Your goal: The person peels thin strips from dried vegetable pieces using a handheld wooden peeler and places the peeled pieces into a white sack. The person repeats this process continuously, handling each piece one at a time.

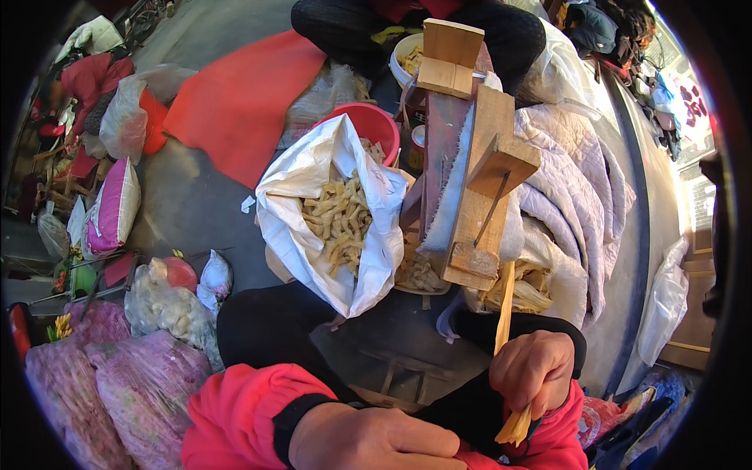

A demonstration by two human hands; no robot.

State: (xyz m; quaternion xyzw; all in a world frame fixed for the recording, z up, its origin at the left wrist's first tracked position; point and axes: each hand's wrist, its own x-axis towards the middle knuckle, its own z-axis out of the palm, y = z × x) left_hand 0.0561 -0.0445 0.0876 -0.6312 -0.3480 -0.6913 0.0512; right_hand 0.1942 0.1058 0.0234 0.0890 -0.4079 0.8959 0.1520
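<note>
My right hand (531,370) is closed around a flat, pale-yellow strip (505,308) that looks like dried plant material. Its upper end reaches the lower end of a wooden plank (487,117); its frayed lower end hangs below my fingers. A wooden block (504,165) stands on this plank, and a thin metal rod (492,208) slants from it to a smaller block (474,258). My left hand (376,435) is at the bottom edge, its fingers partly cut off, so what it holds is hidden. A white woven sack (282,202) stands open ahead, with short yellowish twisted pieces (341,220) inside.
A red basin (385,126) stands behind the sack. Further strips (531,285) lie beside a quilted cover (564,158) at right. Another person's legs (338,32) are across from me, near a white bucket (405,61). Stuffed plastic bags (141,388) fill the lower left.
</note>
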